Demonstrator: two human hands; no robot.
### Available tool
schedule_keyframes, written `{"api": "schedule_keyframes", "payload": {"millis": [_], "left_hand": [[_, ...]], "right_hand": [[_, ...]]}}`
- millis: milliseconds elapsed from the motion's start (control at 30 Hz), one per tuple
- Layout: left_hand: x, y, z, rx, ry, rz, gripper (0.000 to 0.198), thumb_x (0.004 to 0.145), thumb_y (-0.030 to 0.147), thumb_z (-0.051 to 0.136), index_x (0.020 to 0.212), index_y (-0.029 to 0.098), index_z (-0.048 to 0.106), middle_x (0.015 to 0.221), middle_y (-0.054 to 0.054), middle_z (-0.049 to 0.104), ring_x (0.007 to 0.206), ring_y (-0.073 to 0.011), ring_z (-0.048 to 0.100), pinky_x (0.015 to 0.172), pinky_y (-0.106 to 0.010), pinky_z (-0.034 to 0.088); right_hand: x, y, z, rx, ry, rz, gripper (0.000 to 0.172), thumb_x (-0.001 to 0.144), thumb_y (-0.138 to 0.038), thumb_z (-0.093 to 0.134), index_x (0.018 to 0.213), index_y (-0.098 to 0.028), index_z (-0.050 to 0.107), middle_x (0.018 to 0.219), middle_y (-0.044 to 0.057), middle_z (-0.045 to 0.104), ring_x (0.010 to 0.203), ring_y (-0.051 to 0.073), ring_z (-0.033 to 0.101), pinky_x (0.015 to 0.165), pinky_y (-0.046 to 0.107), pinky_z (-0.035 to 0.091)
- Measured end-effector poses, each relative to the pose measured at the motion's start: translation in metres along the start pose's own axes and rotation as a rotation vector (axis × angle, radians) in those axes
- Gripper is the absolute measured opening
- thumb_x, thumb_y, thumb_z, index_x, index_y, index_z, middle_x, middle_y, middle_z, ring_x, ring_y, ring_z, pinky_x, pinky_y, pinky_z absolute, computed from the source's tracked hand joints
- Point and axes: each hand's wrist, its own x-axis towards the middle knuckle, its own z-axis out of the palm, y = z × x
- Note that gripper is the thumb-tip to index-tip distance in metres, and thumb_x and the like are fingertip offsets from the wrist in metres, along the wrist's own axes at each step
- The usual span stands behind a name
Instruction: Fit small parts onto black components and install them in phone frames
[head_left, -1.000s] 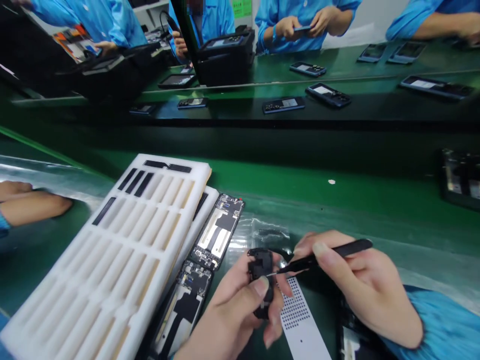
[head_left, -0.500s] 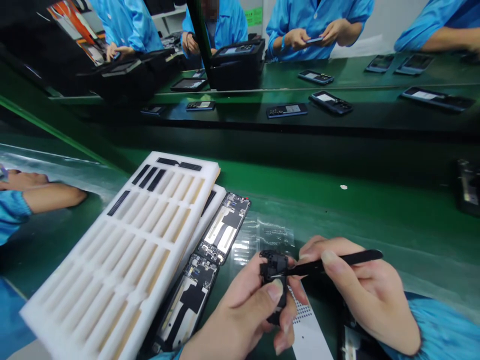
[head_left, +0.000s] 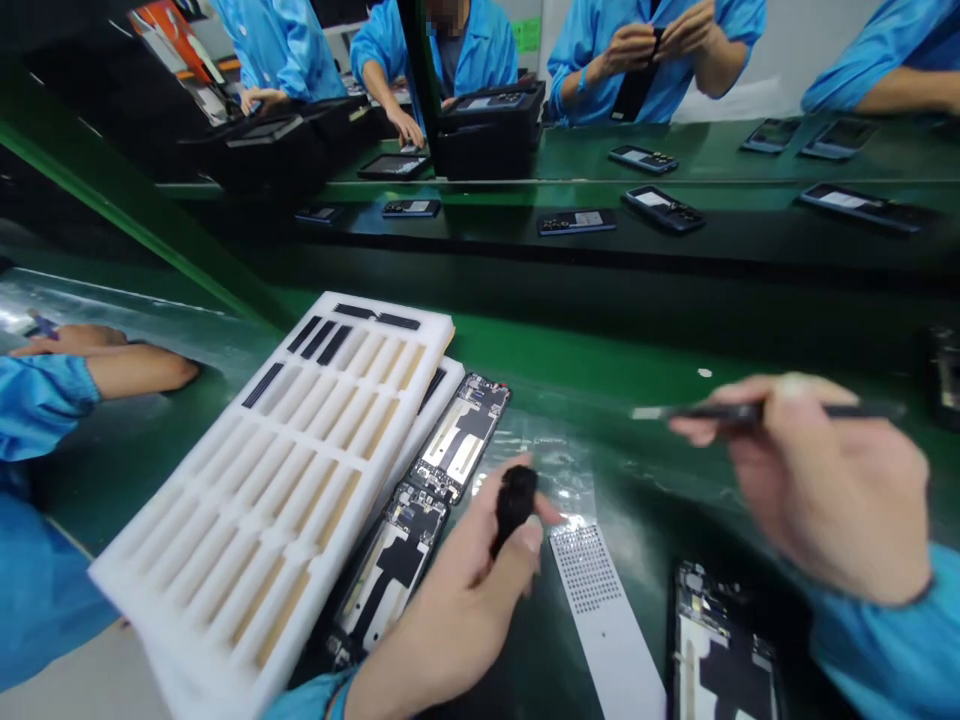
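Closest to you, your left hand [head_left: 457,600] is closed firmly around a small black moulded part [head_left: 514,507], thumb pressed against it, holding it up over a clear plastic bag [head_left: 547,465] and off the bench, probably to keep it away from the boards. Your right hand [head_left: 825,490], blurred, pinches black tweezers [head_left: 750,411] level, their silver tip pointing left, well apart from the part, which keeps the point clear of it for now.

Right beside your left hand, two opened phone housings [head_left: 457,437] lie end to end, boards exposed, likely kept within easy reach. A perforated white strip [head_left: 611,640] sits between your hands, with a third open housing [head_left: 720,640] at the lower right, near your right sleeve. To your left, a white foam tray [head_left: 161,610] rests on a second tray, with black strips seated in the slots at its far end, perhaps to keep them separated.

Further out, across the green bench [head_left: 600,350], a co-worker's blue-sleeved forearm [head_left: 97,380] rests at the left. Beyond that, more phones [head_left: 576,222] lie on a dark surface, with black fixtures [head_left: 487,135] and co-workers in blue [head_left: 645,60] at the far side.
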Motion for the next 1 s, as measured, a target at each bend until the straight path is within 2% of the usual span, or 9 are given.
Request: {"api": "schedule_keyframes", "payload": {"millis": [67,133,233,333,567,700,833,933,1000], "left_hand": [[-0.016,-0.008,-0.013,0.332,0.165,0.000,0.055,0.102,0.040,0.049,0.152,0.029,0.030,0.125,-0.008,0.062,0.107,-0.0187,0.061,0.092,-0.030,0.050],[-0.034,-0.023,-0.024,0.675,0.223,0.075,0.050,0.103,0.032,0.045,0.151,0.028,0.032,0.135,-0.009,0.060,0.122,-0.0219,0.058,0.100,-0.033,0.049],[-0.057,-0.049,-0.034,1.201,0.158,0.290,0.052,0.098,0.013,0.039,0.149,0.023,0.040,0.144,-0.011,0.055,0.118,-0.0217,0.061,0.096,-0.031,0.053],[-0.069,-0.064,-0.032,1.584,0.057,0.380,0.071,0.082,0.000,0.042,0.151,0.017,0.040,0.157,-0.014,0.042,0.103,-0.0235,0.065,0.081,-0.034,0.057],[-0.067,-0.075,-0.020,1.780,-0.108,0.281,0.093,0.061,0.000,0.049,0.152,0.015,0.041,0.164,-0.011,0.025,0.088,-0.0258,0.062,0.067,-0.040,0.058],[-0.065,-0.081,-0.021,1.533,-0.014,0.314,0.084,0.066,0.000,0.049,0.148,0.017,0.046,0.159,-0.011,0.038,0.096,-0.0308,0.062,0.072,-0.044,0.057],[-0.061,-0.065,-0.010,0.532,0.255,0.131,0.034,0.099,0.025,0.043,0.130,0.021,0.057,0.118,-0.013,0.069,0.079,-0.0203,0.063,0.067,-0.031,0.054],[-0.058,-0.044,0.003,-0.187,0.173,-0.120,0.039,0.099,0.048,0.051,0.123,0.018,0.056,0.097,-0.009,0.068,0.054,-0.0093,0.047,0.045,-0.020,0.039],[-0.057,-0.034,0.010,-0.426,0.064,-0.155,0.042,0.096,0.048,0.058,0.122,0.015,0.056,0.095,-0.010,0.068,0.051,-0.0060,0.043,0.042,-0.017,0.034]], "right_hand": [[0.007,0.007,-0.001,-0.041,0.028,0.113,0.032,0.097,-0.044,0.061,0.080,-0.019,0.072,0.080,0.009,0.073,0.073,0.019,0.072,0.071,0.031,0.060],[-0.003,0.014,0.009,-0.145,-0.183,0.163,0.039,0.095,-0.046,0.060,0.073,-0.018,0.074,0.084,0.009,0.075,0.073,0.018,0.072,0.067,0.027,0.060],[-0.037,0.019,0.034,-0.185,-0.530,0.151,0.039,0.099,-0.045,0.053,0.079,-0.020,0.075,0.090,0.007,0.076,0.077,0.018,0.074,0.069,0.025,0.060],[-0.067,0.017,0.053,-0.196,-0.644,0.112,0.030,0.102,-0.038,0.048,0.088,-0.022,0.070,0.085,0.003,0.076,0.078,0.018,0.074,0.071,0.025,0.059],[-0.085,0.020,0.063,-0.222,-0.659,0.117,0.030,0.102,-0.036,0.049,0.084,-0.022,0.069,0.082,0.003,0.075,0.081,0.018,0.075,0.069,0.023,0.058],[-0.084,0.013,0.060,-0.191,-0.597,0.105,0.036,0.101,-0.038,0.050,0.079,-0.021,0.074,0.090,0.006,0.077,0.088,0.020,0.075,0.071,0.024,0.060],[-0.079,-0.015,0.043,-0.152,-0.361,0.096,0.039,0.101,-0.038,0.052,0.075,-0.026,0.079,0.093,0.005,0.075,0.089,0.019,0.072,0.080,0.024,0.060],[-0.080,-0.032,0.036,-0.108,-0.340,0.107,0.043,0.102,-0.040,0.050,0.073,-0.027,0.079,0.088,0.005,0.073,0.079,0.017,0.072,0.072,0.022,0.061],[-0.082,-0.037,0.039,-0.094,-0.390,0.119,0.051,0.102,-0.042,0.050,0.062,-0.025,0.077,0.086,0.006,0.074,0.070,0.015,0.071,0.065,0.020,0.061]]}}
